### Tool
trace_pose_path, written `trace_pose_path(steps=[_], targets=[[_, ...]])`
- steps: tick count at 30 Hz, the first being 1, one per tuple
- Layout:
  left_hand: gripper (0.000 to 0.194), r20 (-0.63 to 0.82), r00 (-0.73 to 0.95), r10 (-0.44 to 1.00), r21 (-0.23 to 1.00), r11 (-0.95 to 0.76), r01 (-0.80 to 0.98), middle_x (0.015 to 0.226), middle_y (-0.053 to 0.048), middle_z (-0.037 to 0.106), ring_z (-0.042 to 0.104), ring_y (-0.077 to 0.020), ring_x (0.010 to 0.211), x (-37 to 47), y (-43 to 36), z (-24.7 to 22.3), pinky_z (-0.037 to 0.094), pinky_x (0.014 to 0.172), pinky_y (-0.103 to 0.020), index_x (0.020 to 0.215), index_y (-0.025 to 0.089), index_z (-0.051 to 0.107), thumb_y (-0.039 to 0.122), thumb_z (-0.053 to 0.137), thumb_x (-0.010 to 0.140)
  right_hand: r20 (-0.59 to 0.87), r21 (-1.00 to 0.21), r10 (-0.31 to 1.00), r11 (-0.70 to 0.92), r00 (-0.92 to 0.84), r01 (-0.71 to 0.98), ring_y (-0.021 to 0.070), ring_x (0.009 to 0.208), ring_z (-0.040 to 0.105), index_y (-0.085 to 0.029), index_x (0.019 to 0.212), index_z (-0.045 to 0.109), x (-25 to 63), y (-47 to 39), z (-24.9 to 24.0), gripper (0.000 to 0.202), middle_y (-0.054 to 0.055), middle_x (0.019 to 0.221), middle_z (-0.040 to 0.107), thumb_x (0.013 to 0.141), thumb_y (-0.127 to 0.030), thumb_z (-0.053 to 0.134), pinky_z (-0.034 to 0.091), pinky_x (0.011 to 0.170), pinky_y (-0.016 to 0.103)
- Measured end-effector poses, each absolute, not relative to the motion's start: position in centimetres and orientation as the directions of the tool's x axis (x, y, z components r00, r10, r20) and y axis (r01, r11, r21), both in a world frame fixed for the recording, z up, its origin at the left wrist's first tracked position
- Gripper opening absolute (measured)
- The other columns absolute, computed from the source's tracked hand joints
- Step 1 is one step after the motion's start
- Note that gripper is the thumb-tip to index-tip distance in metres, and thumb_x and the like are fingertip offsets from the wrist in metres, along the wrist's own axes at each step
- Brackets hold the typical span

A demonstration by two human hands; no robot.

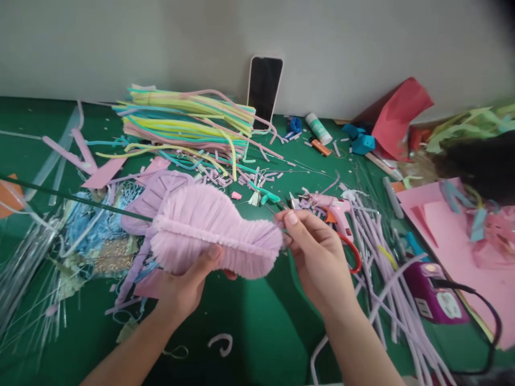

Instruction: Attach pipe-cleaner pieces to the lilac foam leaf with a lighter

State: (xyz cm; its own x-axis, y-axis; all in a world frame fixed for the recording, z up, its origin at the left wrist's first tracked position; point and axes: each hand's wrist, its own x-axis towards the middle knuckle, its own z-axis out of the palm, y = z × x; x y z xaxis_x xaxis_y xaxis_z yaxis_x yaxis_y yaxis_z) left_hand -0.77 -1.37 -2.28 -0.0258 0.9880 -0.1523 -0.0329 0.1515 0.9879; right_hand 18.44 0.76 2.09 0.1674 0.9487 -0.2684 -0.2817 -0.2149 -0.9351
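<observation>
A fuzzy lilac pipe-cleaner shape (217, 225), wide at one end and narrow at the other, is held level above the table. My left hand (197, 273) grips it from below, thumb on the near face and the other fingers mostly hidden behind. A thick seam runs along its length, and a dark green stem (88, 202) reaches its wide end. At the narrow tip, my right hand (308, 241) is closed in a pinch; what lies between those fingers is too thin to make out. Just beyond the fingertips is a small teal twisted piece (267, 195). Behind the shape sits another lilac piece (140, 203).
Bundled coloured pipe cleaners (185, 120) lie at the back beside a phone (265, 86) leaning on the wall. To the right are a pink glue gun (333, 206), red-handled scissors (354, 254), loose lilac pipe cleaners (378, 262) and a purple box with a cable (436, 295).
</observation>
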Motion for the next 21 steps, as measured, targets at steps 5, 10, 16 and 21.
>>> trace_pose_path(steps=[5,10,16,21], targets=[[0.027,-0.265,0.029,0.964,0.958,0.267,-0.106,0.055,-0.002,0.064,0.066,-0.0215,0.058,-0.5,-1.2,-1.9,0.062,0.057,-0.037,0.066,0.02,0.067,0.043,0.064,0.08,-0.266,-0.947,0.946,-0.221,0.183,-0.235,0.0129,0.074,0.055,-0.023,0.074,0.066,18.8,1.0,1.7,0.017,0.0,0.083,0.066,0.079,-0.04,0.068,0.045,0.067,0.026],[0.017,-0.287,-0.012,0.958,0.933,0.277,-0.232,0.067,0.0,0.065,0.062,-0.0169,0.049,0.2,-0.7,-1.1,0.059,0.043,-0.033,0.078,0.022,0.067,0.038,0.07,0.075,-0.266,-0.945,0.938,-0.209,0.224,-0.251,0.0128,0.072,0.053,-0.022,0.072,0.065,18.5,1.3,1.5,0.018,0.0,0.079,0.064,0.079,-0.039,0.068,0.044,0.067,0.027],[0.018,-0.294,0.031,0.955,0.917,0.291,-0.274,0.066,0.0,0.062,0.063,-0.0174,0.054,0.2,-0.4,-0.7,0.056,0.036,-0.028,0.079,0.021,0.068,0.038,0.072,0.074,-0.267,-0.946,0.928,-0.201,0.258,-0.256,0.0117,0.068,0.049,-0.022,0.071,0.064,18.2,1.2,1.6,0.018,0.0,0.078,0.062,0.079,-0.037,0.067,0.042,0.065,0.026],[0.019,-0.32,0.009,0.947,0.9,0.307,-0.31,0.067,0.0,0.062,0.061,-0.0154,0.053,0.3,-0.3,-0.4,0.052,0.032,-0.025,0.077,0.021,0.068,0.037,0.075,0.071,-0.253,-0.955,0.925,-0.192,0.282,-0.227,0.0116,0.066,0.048,-0.022,0.071,0.063,18.2,1.1,1.7,0.019,-0.001,0.079,0.061,0.079,-0.039,0.066,0.041,0.064,0.026]])
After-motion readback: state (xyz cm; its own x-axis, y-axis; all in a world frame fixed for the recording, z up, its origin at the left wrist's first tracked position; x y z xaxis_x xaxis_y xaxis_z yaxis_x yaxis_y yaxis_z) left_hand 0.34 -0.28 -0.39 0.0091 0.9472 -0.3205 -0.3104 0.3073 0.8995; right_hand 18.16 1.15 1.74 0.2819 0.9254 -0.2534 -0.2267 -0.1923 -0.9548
